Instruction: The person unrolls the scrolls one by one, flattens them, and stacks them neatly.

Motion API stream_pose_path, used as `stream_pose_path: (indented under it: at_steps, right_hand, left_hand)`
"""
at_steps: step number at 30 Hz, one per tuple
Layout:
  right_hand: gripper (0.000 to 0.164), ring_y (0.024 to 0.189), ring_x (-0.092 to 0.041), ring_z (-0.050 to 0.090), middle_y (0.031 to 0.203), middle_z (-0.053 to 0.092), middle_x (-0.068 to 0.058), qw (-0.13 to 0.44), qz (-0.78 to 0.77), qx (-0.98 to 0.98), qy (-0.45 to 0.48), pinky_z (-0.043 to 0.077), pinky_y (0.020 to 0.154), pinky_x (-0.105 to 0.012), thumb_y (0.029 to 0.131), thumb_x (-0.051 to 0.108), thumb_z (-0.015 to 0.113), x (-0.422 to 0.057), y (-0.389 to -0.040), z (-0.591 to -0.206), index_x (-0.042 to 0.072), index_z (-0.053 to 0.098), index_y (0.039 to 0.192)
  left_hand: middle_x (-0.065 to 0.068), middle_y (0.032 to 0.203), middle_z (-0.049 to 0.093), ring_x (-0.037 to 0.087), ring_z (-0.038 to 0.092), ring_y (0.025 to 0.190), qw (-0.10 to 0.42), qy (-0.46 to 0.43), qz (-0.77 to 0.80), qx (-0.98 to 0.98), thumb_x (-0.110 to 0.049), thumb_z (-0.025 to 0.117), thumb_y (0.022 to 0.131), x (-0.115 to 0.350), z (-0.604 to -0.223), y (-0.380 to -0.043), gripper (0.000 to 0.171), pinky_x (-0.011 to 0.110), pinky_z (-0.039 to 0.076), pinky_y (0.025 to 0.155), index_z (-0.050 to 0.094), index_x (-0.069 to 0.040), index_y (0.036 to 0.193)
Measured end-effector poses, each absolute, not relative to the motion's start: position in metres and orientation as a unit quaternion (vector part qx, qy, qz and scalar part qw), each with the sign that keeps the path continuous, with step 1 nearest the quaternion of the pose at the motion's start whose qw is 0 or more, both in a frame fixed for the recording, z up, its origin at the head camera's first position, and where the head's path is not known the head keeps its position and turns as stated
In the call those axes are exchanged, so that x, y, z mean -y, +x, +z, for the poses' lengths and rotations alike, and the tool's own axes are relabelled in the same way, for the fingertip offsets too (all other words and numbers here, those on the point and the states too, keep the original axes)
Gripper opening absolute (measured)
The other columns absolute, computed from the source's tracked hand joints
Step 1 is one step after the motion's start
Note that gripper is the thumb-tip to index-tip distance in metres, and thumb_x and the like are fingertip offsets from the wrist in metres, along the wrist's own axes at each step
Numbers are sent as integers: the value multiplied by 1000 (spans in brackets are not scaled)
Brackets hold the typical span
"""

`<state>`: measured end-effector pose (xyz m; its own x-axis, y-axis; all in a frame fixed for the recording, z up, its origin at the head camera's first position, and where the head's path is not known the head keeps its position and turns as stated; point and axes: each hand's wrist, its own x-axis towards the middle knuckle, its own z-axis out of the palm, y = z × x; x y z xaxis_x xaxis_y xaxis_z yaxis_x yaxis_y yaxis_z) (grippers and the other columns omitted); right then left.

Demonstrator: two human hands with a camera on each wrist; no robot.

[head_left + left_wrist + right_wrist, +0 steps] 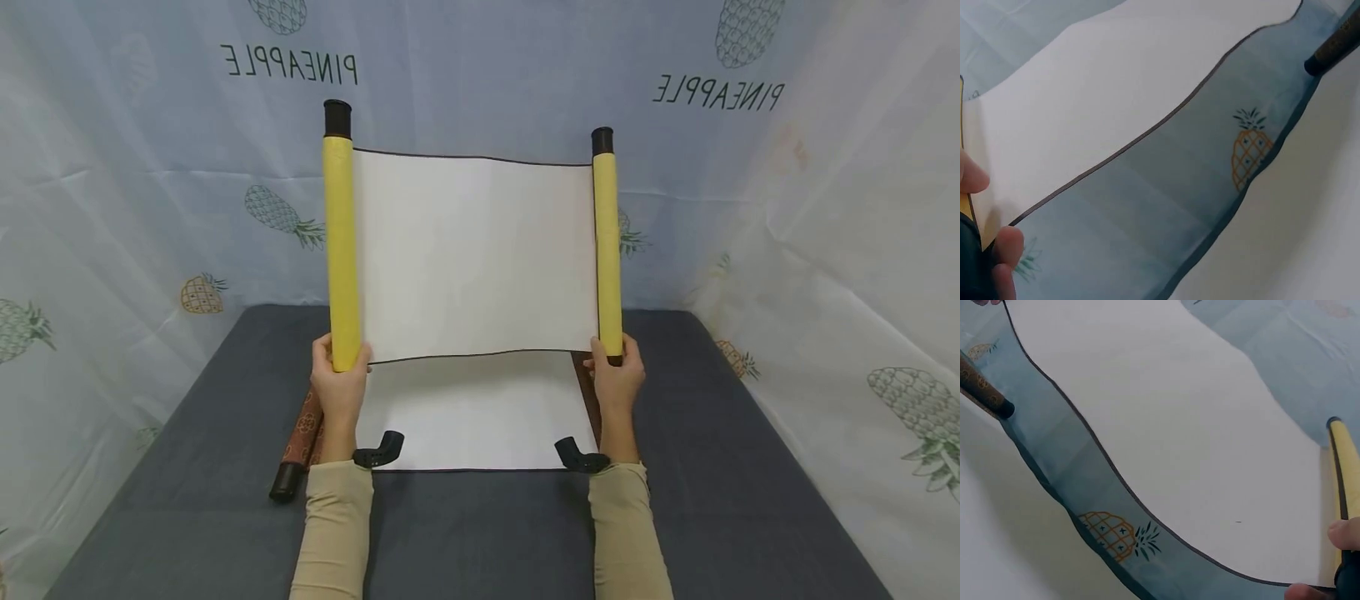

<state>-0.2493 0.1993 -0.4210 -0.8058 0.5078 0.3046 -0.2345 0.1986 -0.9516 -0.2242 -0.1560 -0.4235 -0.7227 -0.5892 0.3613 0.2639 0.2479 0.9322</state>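
A hanging scroll with yellow rollers is held up, its blank white sheet spread between them and edged by thin dark lines. My left hand grips the bottom of the left yellow roller. At the other side, my right hand holds the lower end of the right yellow roller. Both rollers stand nearly upright, with black caps on top. The left wrist view shows a thumb on the roller's edge and fingertips at the sheet's corner. In the right wrist view, a thumb presses the yellow roller.
Below, a second scroll lies unrolled on the dark grey table, its white sheet partly behind the raised one. Its brown patterned roller is left of my left forearm. A pineapple-print curtain surrounds the table. Black wrist mounts sit on both wrists.
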Motion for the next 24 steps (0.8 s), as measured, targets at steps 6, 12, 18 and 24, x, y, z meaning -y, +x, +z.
stream_pose_path:
  at_steps: [6,12,18,24]
  right_hand:
    - [42,49,7,51,84,52,-1,284,597,743,-102,44,49,-10,93,20,63,-204,-247,-419,1,54,128]
    - [40,45,1,49,74,49,7,279,627,721,-94,43,46,-13,94,24,62,-206,-250,-422,1,54,126]
    - [34,38,2,46,61,50,8,297,639,703,-96,40,40,-13,92,21,64,-206,-252,-423,-4,57,115]
    - [27,36,-4,45,70,52,8,312,687,642,-137,41,38,-16,80,8,76,-210,-253,-425,14,57,99]
  left_hand:
    - [2,92,55,-1,48,69,354,128,-565,734,-13,70,83,156,-426,-225,41,17,41,61,56,-4,121]
    - [12,99,54,4,45,80,373,136,-554,732,-13,74,80,154,-426,-227,42,16,39,66,60,2,117]
    - [16,96,61,1,47,78,384,145,-547,730,-14,77,78,155,-427,-226,43,10,39,65,65,2,116]
    - [6,89,61,-7,50,70,404,117,-575,702,-10,80,76,158,-427,-225,47,6,41,61,64,-1,119]
